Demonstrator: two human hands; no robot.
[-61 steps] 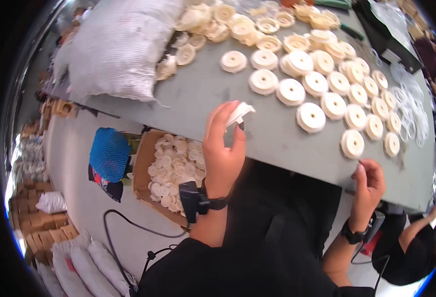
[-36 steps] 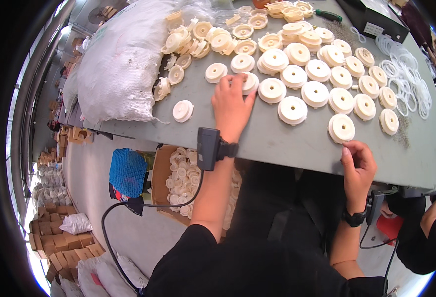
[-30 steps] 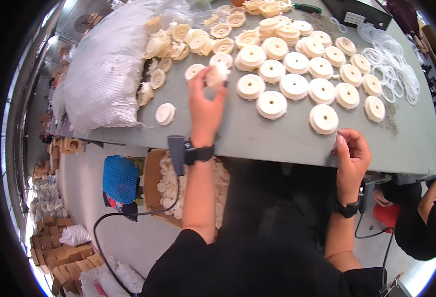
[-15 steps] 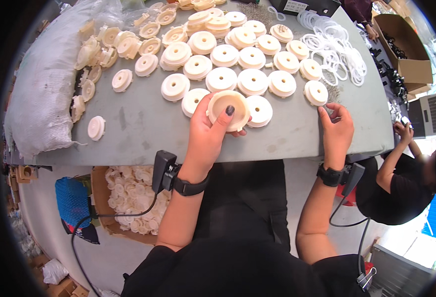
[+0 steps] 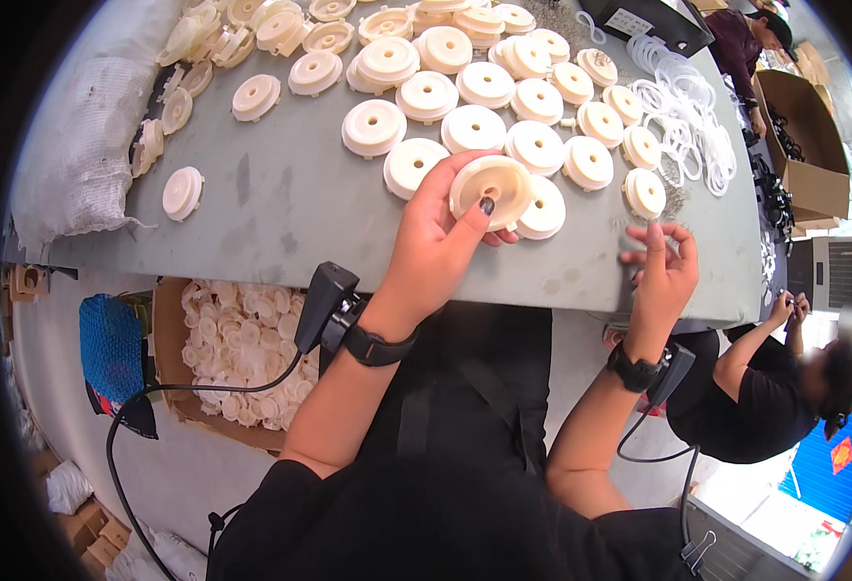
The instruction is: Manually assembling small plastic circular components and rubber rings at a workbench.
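Note:
My left hand (image 5: 436, 237) is closed round a cream round plastic cap (image 5: 503, 184), whose hollow side faces up, with my thumb inside the hollow. Behind it on the table, several similar discs with a centre hole lie in loose rows; one white disc (image 5: 542, 215) is partly covered by the held cap. My right hand (image 5: 666, 271) hovers by the table's front part, fingers loosely bent and apart, and I see nothing in them. A single disc (image 5: 645, 192) lies just beyond its fingertips.
White rings (image 5: 683, 126) are heaped at the right of the grey table (image 5: 281, 218). A white woven sack (image 5: 87, 126) lies at the left. Below the table stands a carton (image 5: 169, 353) of cream parts. A co-worker (image 5: 765, 387) sits at the right; another person (image 5: 736, 48) is farther back.
My view has shifted. My left hand has tilted the cap, and its thumb has moved deeper into the hollow. My right hand has drawn slightly back from the nearby disc, its fingers spreading.

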